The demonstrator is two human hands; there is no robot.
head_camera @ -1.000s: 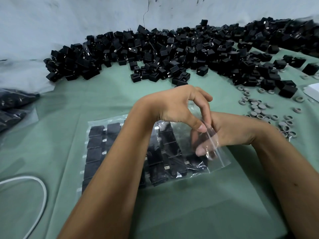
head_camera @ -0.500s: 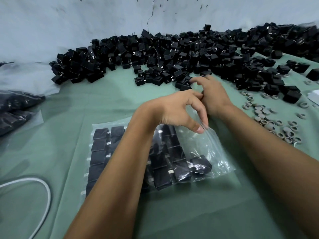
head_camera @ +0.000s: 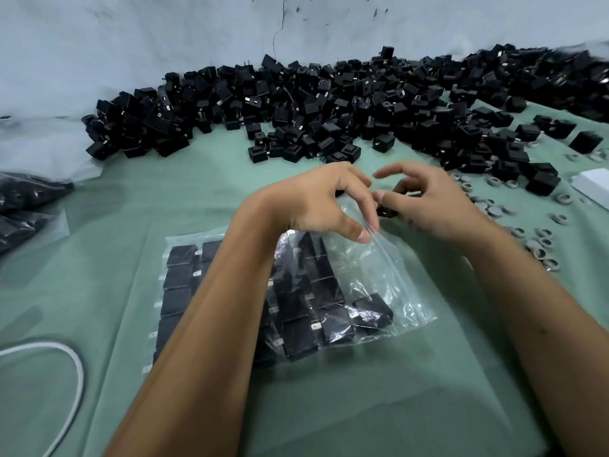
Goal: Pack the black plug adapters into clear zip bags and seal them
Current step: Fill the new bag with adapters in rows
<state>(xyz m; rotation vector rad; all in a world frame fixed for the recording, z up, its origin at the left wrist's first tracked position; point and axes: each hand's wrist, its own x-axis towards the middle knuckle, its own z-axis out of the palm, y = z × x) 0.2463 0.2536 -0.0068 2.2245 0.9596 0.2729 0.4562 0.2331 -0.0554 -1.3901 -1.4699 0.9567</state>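
One head-worn camera looks forward and down, close over the green bench (head_camera: 329, 407), facing the wall (head_camera: 131, 44).

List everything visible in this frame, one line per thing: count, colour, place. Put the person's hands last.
loose adapters: a large heap, black, along the far wall.
zip bag: one, clear, centre of the cloth, partly filled with rows of black adapters, mouth held open.
held adapter: one, black, at the bag's mouth.
rings: many, grey, scattered at right.
filled bags: dark, at left edge.
cable: one, white, lower left.
cloth: green, covering the table.
left hand: pinches the bag's rim.
right hand: holds the adapter.
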